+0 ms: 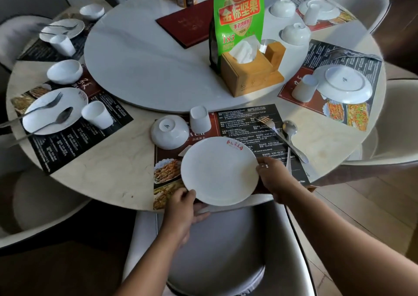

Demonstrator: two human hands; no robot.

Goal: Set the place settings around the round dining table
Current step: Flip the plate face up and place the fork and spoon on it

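We count six white plates (219, 171), the nearest at lower centre of the frame, six white cups (200, 119) and five white bowls (169, 131). We make out at least three forks (270, 125), three spoons (290, 128) and five printed placemats (248, 119). At upper centre are one green bag (239, 24), one wooden tissue box (244, 76) and one red menu (185, 24). At least five pale chairs (214, 250) line the frame's edges.

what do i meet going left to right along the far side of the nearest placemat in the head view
upturned bowl → upturned cup → fork → spoon, the last two ordered by their heads, since the handles cross. The plate in front spans too wide to place.
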